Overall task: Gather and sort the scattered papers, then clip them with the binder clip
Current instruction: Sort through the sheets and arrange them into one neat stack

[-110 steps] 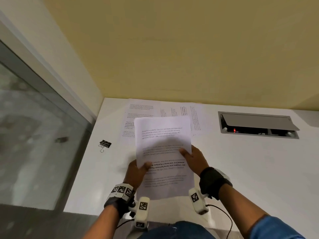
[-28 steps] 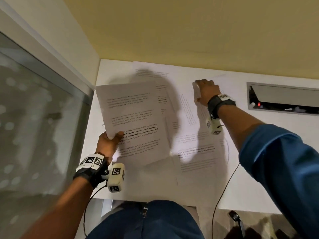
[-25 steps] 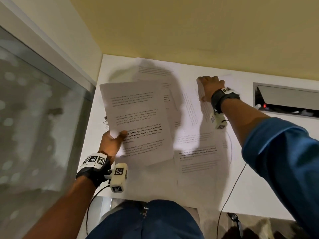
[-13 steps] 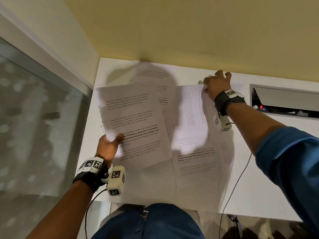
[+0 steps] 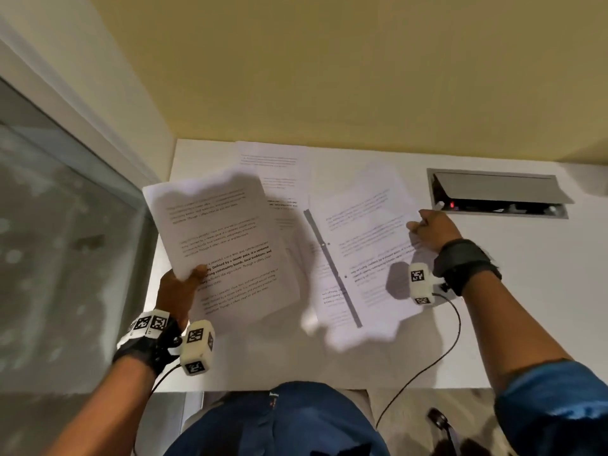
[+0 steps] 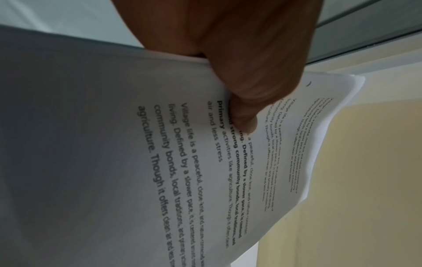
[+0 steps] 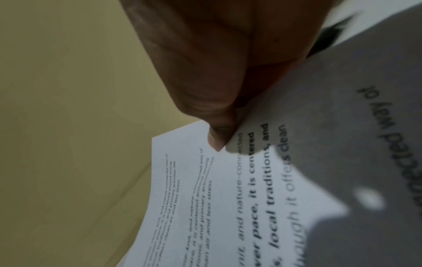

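Left hand [image 5: 176, 291] pinches the left edge of a thin stack of printed sheets [image 5: 223, 248], thumb pressed on top of the text, other fingers hidden beneath; the left wrist view shows the thumb [image 6: 246, 101] flat on the top page and at least two sheet corners fanned at the far end, so the stack is more than one page. The paper is plain white, matte, black type in short paragraphs with one bold block; it bows slightly and is held clear of the white table [image 5: 493, 307], casting a soft shadow. Right hand [image 5: 431, 230] grips the right edge of a second sheet [image 5: 365, 245], lifted and curled; in the right wrist view the fingertips [image 7: 217, 137] close on the paper edge, though blur hides exactly how many fingers hold it. More paper lies flat on the table under and between the two held pieces [image 5: 268, 166]; how many sheets, cannot tell. A thin grey strip [image 5: 332, 268] runs diagonally across the paper between the hands, identity unclear. Binder clip not visible in any view. A recessed metal cable hatch [image 5: 496, 192] sits in the table at far right, lid tilted, a small red light inside. Yellow wall [image 5: 329, 67] behind; a glass panel [image 5: 65, 241] to the left, its surface blurred.
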### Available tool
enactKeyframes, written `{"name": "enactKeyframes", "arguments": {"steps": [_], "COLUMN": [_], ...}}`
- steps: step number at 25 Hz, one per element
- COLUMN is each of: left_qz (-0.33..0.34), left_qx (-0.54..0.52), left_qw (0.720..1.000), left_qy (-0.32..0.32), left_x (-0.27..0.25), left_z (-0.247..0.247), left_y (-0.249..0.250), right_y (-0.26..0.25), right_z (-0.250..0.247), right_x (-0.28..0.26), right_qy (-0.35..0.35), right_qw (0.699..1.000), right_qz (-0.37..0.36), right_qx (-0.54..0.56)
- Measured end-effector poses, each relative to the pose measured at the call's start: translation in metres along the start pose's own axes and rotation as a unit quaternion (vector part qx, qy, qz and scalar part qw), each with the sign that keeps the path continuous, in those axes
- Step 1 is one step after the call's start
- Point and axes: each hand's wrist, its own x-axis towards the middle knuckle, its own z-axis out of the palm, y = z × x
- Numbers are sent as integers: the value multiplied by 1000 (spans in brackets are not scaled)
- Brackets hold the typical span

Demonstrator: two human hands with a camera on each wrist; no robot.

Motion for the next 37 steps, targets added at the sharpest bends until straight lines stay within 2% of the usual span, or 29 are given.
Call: {"name": "enactKeyframes", "arguments": {"steps": [2, 4, 7, 11, 13, 15, 18, 25, 32, 37], "left_qz": [0, -4, -5, 3, 7, 12, 15, 14, 17, 20], "left_qx": [3, 2, 5, 28, 26, 28, 31, 34, 31, 27], "left_qw": [1000, 1000, 1000, 999, 998, 998, 998, 999, 999, 999], "left_qy": [-4, -7, -20, -37, -49, -50, -43, -38, -24, -19], "left_x": [-2, -6, -11, -18, -21, -21, -24, -24, -21, -15], "left_z": [-5, -9, -13, -15, -17, -16, -10, -8, -13, -13], "left_y": [-5, -10, -17, -21, -18, -16, -16, -20, -21, -22], "right_y": [23, 39, 44, 40, 35, 31, 31, 36, 29, 23], "right_z": [31, 60, 95, 120, 126, 129, 133, 139, 136, 136], "right_x": [-12, -26, -39, -54, -59, -61, -60, -55, -61, -61], "right_qy": [-15, -7, -12, 42, 72, 87, 78, 74, 58, 76], "right_qw": [999, 999, 998, 997, 995, 986, 979, 984, 983, 982], "right_qz": [43, 38, 53, 53, 71, 127, 172, 161, 158, 174], "right_qx": [22, 5, 35, 25, -8, -69, -77, -30, -69, -7]}}
